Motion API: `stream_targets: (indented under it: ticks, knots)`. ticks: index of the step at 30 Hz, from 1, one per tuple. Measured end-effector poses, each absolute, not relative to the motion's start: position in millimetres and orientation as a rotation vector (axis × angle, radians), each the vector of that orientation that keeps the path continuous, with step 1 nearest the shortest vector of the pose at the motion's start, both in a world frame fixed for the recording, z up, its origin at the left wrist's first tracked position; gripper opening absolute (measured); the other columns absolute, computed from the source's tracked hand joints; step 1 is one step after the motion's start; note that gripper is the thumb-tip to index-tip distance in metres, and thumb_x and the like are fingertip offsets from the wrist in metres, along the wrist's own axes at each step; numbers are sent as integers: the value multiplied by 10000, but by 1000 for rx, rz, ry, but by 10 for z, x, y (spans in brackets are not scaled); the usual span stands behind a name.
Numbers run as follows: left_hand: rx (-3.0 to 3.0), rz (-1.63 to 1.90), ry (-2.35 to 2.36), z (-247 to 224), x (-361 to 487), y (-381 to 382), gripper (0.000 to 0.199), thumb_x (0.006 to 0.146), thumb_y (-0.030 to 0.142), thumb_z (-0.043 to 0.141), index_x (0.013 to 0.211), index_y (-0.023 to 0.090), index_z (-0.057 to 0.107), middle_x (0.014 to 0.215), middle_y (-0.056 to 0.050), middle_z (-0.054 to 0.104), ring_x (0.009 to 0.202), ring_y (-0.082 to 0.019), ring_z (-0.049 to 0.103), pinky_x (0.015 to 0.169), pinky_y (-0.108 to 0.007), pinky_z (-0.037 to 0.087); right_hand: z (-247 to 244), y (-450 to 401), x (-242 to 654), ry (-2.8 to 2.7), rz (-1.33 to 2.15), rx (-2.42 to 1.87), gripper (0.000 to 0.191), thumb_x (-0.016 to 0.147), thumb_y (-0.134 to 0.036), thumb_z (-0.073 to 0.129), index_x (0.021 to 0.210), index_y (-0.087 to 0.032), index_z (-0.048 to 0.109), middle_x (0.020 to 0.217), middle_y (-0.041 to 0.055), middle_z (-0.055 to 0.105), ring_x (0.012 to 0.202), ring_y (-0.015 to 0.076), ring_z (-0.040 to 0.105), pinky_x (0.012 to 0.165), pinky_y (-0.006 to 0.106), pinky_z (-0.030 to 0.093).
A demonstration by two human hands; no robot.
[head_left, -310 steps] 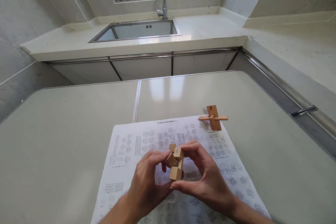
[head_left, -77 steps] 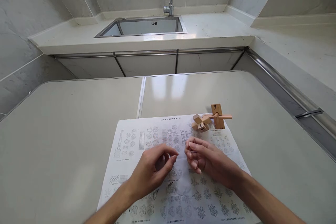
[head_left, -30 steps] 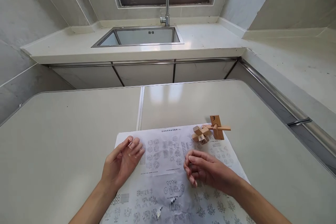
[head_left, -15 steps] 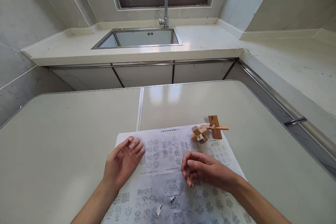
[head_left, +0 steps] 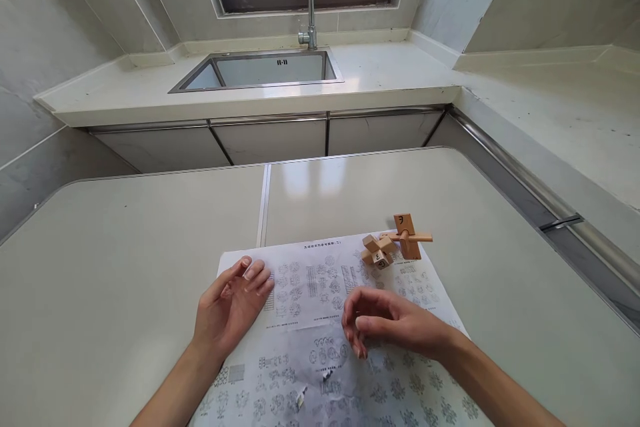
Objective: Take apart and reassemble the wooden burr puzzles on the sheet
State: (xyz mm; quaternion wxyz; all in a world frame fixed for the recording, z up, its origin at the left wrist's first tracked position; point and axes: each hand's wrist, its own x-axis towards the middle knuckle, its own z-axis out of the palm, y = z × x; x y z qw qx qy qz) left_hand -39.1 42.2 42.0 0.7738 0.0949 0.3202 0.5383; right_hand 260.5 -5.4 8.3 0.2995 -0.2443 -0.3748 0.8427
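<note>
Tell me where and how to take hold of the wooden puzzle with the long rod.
I'd pinch the right end of the rod, bringing the right hand in from the right. That slim end juts out past the flat plate, while the chunky block puzzle crowds the left end.

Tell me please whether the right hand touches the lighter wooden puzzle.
Apart. The head view shows printed paper between the right hand and the lighter wooden puzzle.
</note>
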Motion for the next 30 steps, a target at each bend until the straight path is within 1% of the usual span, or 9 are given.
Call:
stream_targets:
  ticks: [5, 11, 20, 30]
  knots:
    - [208, 1172, 689, 426, -381, 427, 153, 806, 75, 727, 784, 155, 598, 697, 25, 507, 580, -98, 514, 554, -266, 523, 86, -29, 2682, -1077, 2270, -587, 232, 954, -328, 812, 1041, -156, 683, 938, 50, 737, 781, 143, 710, 744, 292, 557]
    - [203, 1177, 698, 432, -389, 420, 163, 815, 78, 715, 783, 166, 581, 699, 26, 501, 572, -100, 519, 553, -267, 508, 77, 26, 2852, -1186, 2259, -625, 249, 945, -362, 815, 1031, -172, 678, 914, 37, 737, 770, 143, 697, 777, 312, 567]
    - [195, 1172, 682, 414, -406, 417, 154, 824, 89, 724, 804, 167, 593, 709, 21, 516, 587, -106, 535, 562, -276, 521, 113, 43, 2910, -1224, 2296, -641, 257, 939, -373, 819, 1039, -173, 692, 931, 44, 742, 799, 162, 712, 823, 342, 565]
    - [188, 1169, 689, 419, -397, 418, 206, 812, 94, 761, 777, 172, 573, 710, 16, 525, 601, -115, 542, 566, -285, 527, 122, 42, 2947, -1234, 2329, -672, 262, 933, -372, 822, 1054, -176, 697, 931, 49, 750, 809, 172, 726, 833, 358, 584]
